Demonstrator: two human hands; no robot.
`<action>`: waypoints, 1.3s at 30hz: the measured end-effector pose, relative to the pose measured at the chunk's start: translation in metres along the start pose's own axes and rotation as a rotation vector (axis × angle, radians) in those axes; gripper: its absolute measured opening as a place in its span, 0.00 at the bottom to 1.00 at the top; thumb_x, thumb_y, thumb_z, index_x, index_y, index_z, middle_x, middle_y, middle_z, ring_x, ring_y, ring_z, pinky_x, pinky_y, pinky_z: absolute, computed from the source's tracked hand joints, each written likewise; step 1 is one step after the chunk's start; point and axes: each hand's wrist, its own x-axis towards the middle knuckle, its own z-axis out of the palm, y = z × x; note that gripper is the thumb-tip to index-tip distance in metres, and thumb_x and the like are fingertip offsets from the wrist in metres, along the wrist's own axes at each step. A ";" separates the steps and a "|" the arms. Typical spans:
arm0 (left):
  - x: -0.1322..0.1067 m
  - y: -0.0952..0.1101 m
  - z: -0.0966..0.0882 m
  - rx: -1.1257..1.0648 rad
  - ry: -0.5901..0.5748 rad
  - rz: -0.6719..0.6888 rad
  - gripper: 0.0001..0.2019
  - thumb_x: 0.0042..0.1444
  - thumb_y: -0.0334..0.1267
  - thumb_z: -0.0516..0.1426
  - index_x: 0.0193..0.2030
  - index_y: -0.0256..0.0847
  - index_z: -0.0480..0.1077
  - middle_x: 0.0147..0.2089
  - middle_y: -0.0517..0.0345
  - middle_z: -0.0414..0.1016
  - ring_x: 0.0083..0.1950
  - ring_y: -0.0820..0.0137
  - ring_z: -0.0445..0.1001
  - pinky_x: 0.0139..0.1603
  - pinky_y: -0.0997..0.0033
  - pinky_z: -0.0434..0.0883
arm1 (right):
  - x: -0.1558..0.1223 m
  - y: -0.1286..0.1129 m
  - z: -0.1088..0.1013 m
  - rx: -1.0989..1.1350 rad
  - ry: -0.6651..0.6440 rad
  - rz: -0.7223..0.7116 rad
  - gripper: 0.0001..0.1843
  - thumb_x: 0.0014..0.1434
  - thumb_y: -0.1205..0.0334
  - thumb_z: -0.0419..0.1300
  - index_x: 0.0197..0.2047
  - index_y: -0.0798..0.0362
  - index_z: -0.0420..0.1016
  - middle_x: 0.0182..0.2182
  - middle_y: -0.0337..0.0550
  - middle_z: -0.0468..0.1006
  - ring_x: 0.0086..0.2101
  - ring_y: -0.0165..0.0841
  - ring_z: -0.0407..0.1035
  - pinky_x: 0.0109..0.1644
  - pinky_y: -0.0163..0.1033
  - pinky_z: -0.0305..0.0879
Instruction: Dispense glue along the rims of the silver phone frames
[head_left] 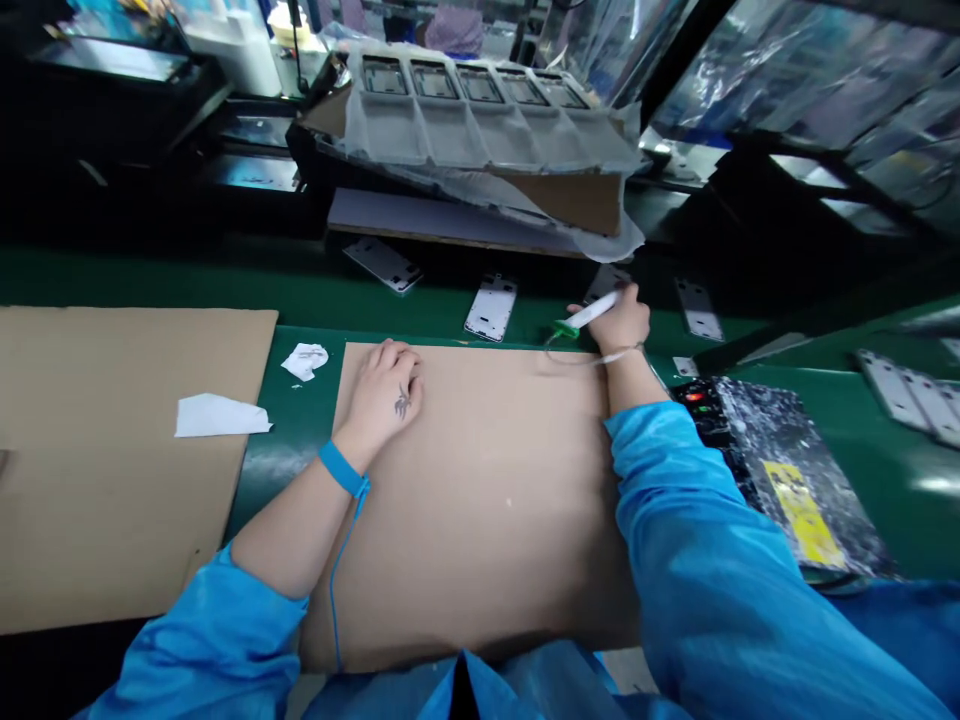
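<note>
white pen (596,309) is gripped in the right hand (627,322) over the table (262,490), near a phone panel (602,281); the left hand (386,393) lies loose, seemingly empty, on cardboard (487,460). a careless swing could scratch the panel.

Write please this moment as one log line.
left hand: on cardboard | right hand: holds white tool | plates: beyond cardboard

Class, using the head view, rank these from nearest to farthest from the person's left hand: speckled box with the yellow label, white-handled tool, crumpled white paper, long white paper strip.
1. Crumpled white paper: just left of the left hand.
2. Long white paper strip: farther left.
3. White-handled tool: to the right, in the right hand.
4. Speckled box: far right, beyond the right arm.
</note>
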 end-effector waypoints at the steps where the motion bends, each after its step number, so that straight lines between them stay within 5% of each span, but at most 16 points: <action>1: 0.000 0.000 0.000 0.002 0.000 -0.005 0.14 0.70 0.36 0.56 0.59 0.42 0.76 0.68 0.41 0.77 0.78 0.42 0.70 0.83 0.38 0.69 | 0.003 0.002 0.000 0.045 0.015 0.027 0.40 0.53 0.30 0.79 0.53 0.52 0.75 0.49 0.67 0.85 0.53 0.56 0.81 0.63 0.66 0.75; 4: 0.000 0.001 0.000 0.014 -0.001 -0.009 0.13 0.71 0.35 0.56 0.58 0.42 0.76 0.68 0.41 0.77 0.76 0.43 0.72 0.82 0.39 0.70 | 0.015 0.003 0.006 0.135 0.085 0.063 0.34 0.48 0.39 0.83 0.40 0.41 0.64 0.42 0.59 0.86 0.49 0.53 0.81 0.61 0.63 0.75; 8: 0.002 0.000 0.000 0.034 -0.006 -0.005 0.13 0.70 0.35 0.57 0.59 0.43 0.76 0.67 0.41 0.77 0.75 0.43 0.73 0.80 0.39 0.71 | 0.029 0.004 0.015 0.313 0.241 0.048 0.36 0.49 0.64 0.76 0.33 0.36 0.47 0.31 0.40 0.82 0.41 0.43 0.78 0.57 0.50 0.72; 14: 0.002 0.001 0.002 0.029 -0.008 0.010 0.14 0.69 0.35 0.59 0.58 0.40 0.77 0.66 0.38 0.77 0.74 0.44 0.74 0.79 0.43 0.73 | 0.008 0.009 -0.003 0.382 0.345 0.053 0.31 0.43 0.76 0.66 0.36 0.35 0.52 0.29 0.30 0.78 0.33 0.41 0.71 0.50 0.46 0.70; 20: 0.003 -0.001 0.003 0.028 -0.007 0.047 0.15 0.70 0.35 0.59 0.59 0.35 0.78 0.66 0.35 0.78 0.72 0.42 0.74 0.79 0.41 0.72 | -0.075 0.021 -0.056 0.326 0.185 -0.013 0.36 0.42 0.67 0.77 0.53 0.43 0.70 0.36 0.38 0.83 0.33 0.41 0.76 0.49 0.47 0.76; 25: 0.006 -0.007 0.005 0.008 -0.010 0.078 0.16 0.70 0.36 0.60 0.61 0.36 0.78 0.66 0.37 0.78 0.72 0.44 0.75 0.80 0.41 0.72 | -0.179 0.058 -0.111 0.221 0.029 -0.157 0.44 0.50 0.49 0.80 0.67 0.45 0.71 0.50 0.51 0.87 0.39 0.47 0.83 0.50 0.55 0.82; 27: 0.006 -0.007 0.005 -0.008 -0.009 0.078 0.17 0.70 0.36 0.60 0.62 0.36 0.78 0.66 0.37 0.77 0.73 0.43 0.75 0.81 0.41 0.71 | -0.213 0.075 -0.127 0.252 -0.114 -0.291 0.43 0.57 0.47 0.78 0.70 0.45 0.68 0.51 0.52 0.86 0.38 0.47 0.85 0.43 0.55 0.85; 29: 0.006 -0.004 0.006 -0.026 -0.015 0.083 0.18 0.69 0.35 0.59 0.63 0.34 0.78 0.66 0.35 0.77 0.73 0.44 0.75 0.81 0.41 0.72 | -0.234 0.085 -0.135 0.265 -0.271 -0.569 0.36 0.64 0.54 0.73 0.71 0.44 0.68 0.53 0.55 0.86 0.44 0.52 0.87 0.46 0.62 0.87; 32: 0.004 0.002 0.006 -0.060 -0.051 0.135 0.18 0.70 0.36 0.59 0.63 0.36 0.79 0.69 0.37 0.75 0.76 0.46 0.72 0.83 0.41 0.69 | -0.233 0.080 -0.125 0.255 -0.472 -0.933 0.26 0.65 0.62 0.69 0.65 0.41 0.77 0.55 0.54 0.88 0.59 0.58 0.85 0.65 0.77 0.80; 35: 0.002 0.008 0.007 -0.097 -0.142 0.233 0.22 0.67 0.48 0.67 0.63 0.41 0.80 0.73 0.40 0.74 0.81 0.44 0.67 0.87 0.39 0.63 | -0.207 0.052 -0.094 0.294 -0.644 -1.138 0.25 0.63 0.64 0.68 0.63 0.43 0.79 0.60 0.54 0.88 0.65 0.58 0.82 0.71 0.76 0.77; 39: -0.001 0.008 0.005 -0.117 -0.267 0.305 0.43 0.53 0.63 0.76 0.70 0.42 0.77 0.79 0.35 0.69 0.86 0.33 0.58 0.88 0.27 0.58 | -0.173 0.011 -0.050 0.425 -0.748 -1.192 0.23 0.68 0.59 0.67 0.65 0.44 0.75 0.59 0.53 0.87 0.69 0.55 0.78 0.71 0.68 0.78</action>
